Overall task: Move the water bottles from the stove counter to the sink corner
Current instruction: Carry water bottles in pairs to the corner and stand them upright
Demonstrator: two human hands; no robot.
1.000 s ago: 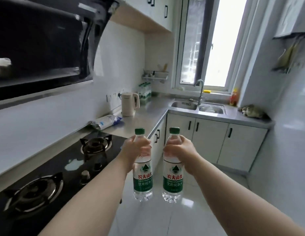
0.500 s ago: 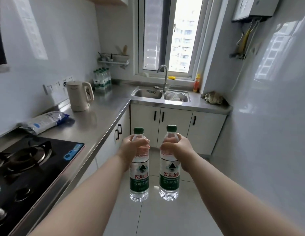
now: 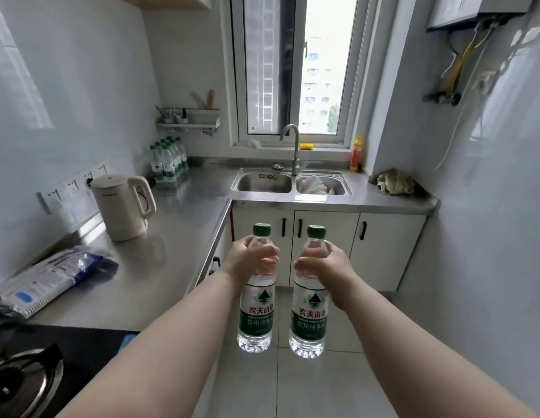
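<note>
Holding two water bottles up in the air, side by side, both straight up, green caps on top. With the left hand wrapped tight round the top part of the left bottle. With the right hand wrapped tight round the top part of the right bottle. Close together but not touching. Out past the edge of the surface, over the floor, in front of the white cupboard doors.

Far ahead, in the corner left of the sink, a bunch of the same bottles packed close by the wall. Nearer on the surface, a cream kettle. Nearer still, a shiny blue and white bag lying flat. At the bottom left, part of the black stove.

Behind the sink, a bent tap. To the right of the sink, an orange bottle and a crumpled cloth.
</note>
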